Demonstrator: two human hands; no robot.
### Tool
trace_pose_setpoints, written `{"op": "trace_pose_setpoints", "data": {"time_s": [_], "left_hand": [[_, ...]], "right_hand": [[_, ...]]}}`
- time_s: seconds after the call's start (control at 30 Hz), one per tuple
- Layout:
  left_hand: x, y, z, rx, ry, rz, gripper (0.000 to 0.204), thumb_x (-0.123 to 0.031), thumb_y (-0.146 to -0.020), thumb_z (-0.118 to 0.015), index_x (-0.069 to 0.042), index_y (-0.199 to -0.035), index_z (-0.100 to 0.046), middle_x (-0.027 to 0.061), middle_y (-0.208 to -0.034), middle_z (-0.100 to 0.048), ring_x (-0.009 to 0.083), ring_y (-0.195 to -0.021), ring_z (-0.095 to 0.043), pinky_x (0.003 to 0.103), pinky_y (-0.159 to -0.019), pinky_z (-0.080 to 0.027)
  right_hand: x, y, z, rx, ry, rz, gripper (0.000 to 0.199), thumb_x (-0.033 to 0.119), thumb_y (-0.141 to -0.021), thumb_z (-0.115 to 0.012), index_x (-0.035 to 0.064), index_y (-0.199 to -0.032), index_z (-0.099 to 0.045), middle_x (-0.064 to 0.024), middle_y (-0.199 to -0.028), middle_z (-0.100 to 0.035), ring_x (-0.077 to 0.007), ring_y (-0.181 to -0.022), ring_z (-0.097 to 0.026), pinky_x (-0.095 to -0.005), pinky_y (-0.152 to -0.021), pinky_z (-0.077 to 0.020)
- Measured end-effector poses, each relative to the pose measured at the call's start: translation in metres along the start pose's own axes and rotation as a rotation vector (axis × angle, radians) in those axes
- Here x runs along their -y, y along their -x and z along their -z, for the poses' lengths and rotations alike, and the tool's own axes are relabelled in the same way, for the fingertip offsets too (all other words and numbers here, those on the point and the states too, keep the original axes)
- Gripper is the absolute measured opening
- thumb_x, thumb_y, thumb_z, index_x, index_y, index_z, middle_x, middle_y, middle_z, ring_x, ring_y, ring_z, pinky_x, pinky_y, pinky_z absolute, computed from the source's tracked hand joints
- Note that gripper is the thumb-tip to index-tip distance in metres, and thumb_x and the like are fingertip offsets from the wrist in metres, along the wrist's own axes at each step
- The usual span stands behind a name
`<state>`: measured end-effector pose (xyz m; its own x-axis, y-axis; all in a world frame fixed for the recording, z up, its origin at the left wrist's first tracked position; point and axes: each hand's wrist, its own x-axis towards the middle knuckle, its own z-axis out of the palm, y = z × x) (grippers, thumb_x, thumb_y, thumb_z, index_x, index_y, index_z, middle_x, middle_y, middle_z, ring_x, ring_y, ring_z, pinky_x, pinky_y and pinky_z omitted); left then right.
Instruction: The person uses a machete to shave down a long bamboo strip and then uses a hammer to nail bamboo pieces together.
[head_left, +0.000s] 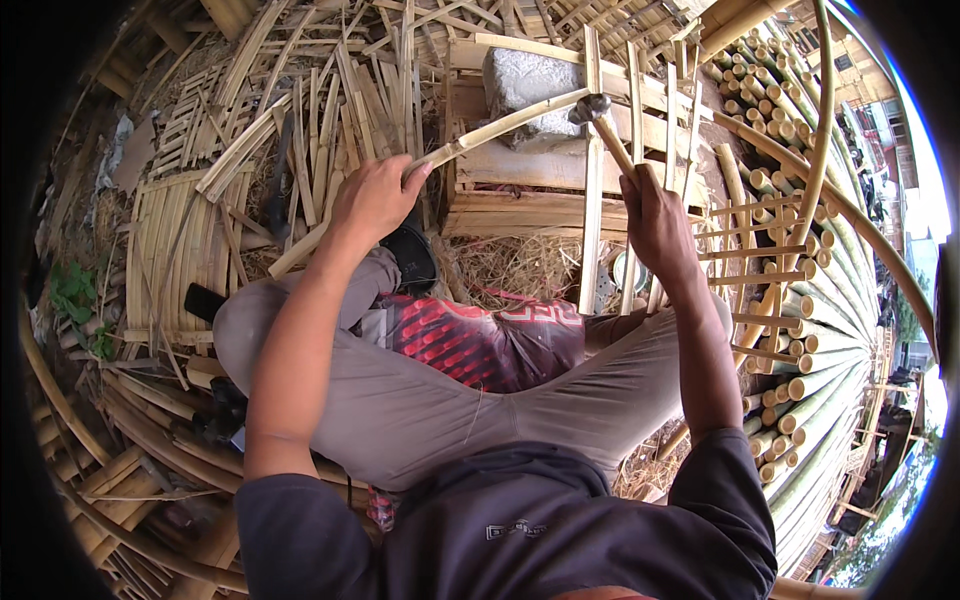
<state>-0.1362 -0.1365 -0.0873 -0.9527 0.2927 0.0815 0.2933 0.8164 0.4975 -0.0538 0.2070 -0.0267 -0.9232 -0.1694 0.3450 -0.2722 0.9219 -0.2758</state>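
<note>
My left hand (376,203) is closed around a split bamboo strip (490,128), with the thumb lying along it. The strip slants up and to the right across a grey stone block (522,72). Gripped by its wooden handle in my right hand (656,222) is a hammer (612,143). Its dark metal head is at the strip's far end; whether they touch I cannot tell. Beneath the stone lies a low stack of wooden boards (515,205). Just left of my right hand, a long pale slat (592,215) runs from the boards toward my lap.
Cut bamboo poles (790,395) are piled on the right, beside a ladder-like bamboo frame (755,255). Woven bamboo panels (178,255) and loose strips cover the left. A red and black cloth (470,345) lies in my lap. Near my left knee is a dark phone-shaped object (203,302).
</note>
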Motion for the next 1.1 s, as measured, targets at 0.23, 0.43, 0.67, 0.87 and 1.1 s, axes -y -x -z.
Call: {"op": "trace_pose_setpoints", "data": {"time_s": [0.23, 0.43, 0.67, 0.87, 1.1], "left_hand": [[-0.003, 0.002, -0.001, 0.010, 0.054, 0.070, 0.040, -0.043, -0.099, -0.054, -0.005, -0.097, -0.069, 0.0234, -0.081, -0.068, 0.0452, -0.083, -0.065, 0.054, -0.072, -0.052], [-0.005, 0.005, -0.003, -0.022, 0.045, 0.078, 0.041, -0.046, -0.099, -0.054, -0.008, -0.099, -0.070, 0.0220, -0.081, -0.069, 0.0443, -0.081, -0.067, 0.053, -0.070, -0.054], [0.002, 0.005, -0.011, 0.001, 0.062, 0.090, 0.042, -0.046, -0.099, -0.053, -0.007, -0.099, -0.070, 0.0221, -0.080, -0.069, 0.0450, -0.081, -0.066, 0.053, -0.070, -0.054], [-0.004, 0.003, -0.010, 0.022, 0.074, 0.085, 0.043, -0.046, -0.100, -0.052, -0.006, -0.097, -0.069, 0.0226, -0.080, -0.069, 0.0447, -0.083, -0.067, 0.053, -0.071, -0.054], [0.003, 0.007, -0.015, 0.002, 0.007, 0.118, 0.044, -0.046, -0.100, -0.051, -0.006, -0.096, -0.068, 0.0229, -0.081, -0.068, 0.0425, -0.079, -0.067, 0.052, -0.070, -0.055]], "right_hand": [[-0.006, -0.073, -0.009, 0.060, 0.473, 0.312, 0.024, 0.023, -0.103, -0.053, 0.0014, -0.114, -0.051, -0.0140, -0.055, -0.058, -0.0297, -0.042, -0.059, -0.0436, -0.039, -0.0462], [-0.010, -0.084, -0.006, 0.236, 0.475, 0.125, 0.021, 0.026, -0.103, -0.051, 0.0047, -0.108, -0.050, -0.0199, -0.061, -0.062, -0.0399, -0.054, -0.064, -0.0507, -0.045, -0.0491], [0.018, -0.088, 0.010, 0.179, 0.447, 0.163, 0.017, 0.025, -0.103, -0.051, 0.0072, -0.103, -0.048, -0.0181, -0.058, -0.062, -0.0397, -0.051, -0.064, -0.0498, -0.043, -0.0474], [0.012, -0.077, 0.009, 0.248, 0.491, 0.094, 0.014, 0.020, -0.102, -0.054, 0.0074, -0.103, -0.048, -0.0180, -0.058, -0.061, -0.0385, -0.051, -0.063, -0.0501, -0.043, -0.0459], [0.036, -0.074, 0.022, 0.068, 0.274, 0.209, 0.011, 0.017, -0.100, -0.057, 0.0073, -0.101, -0.051, -0.0168, -0.064, -0.063, -0.0379, -0.053, -0.063, -0.0457, -0.042, -0.0423]]}}
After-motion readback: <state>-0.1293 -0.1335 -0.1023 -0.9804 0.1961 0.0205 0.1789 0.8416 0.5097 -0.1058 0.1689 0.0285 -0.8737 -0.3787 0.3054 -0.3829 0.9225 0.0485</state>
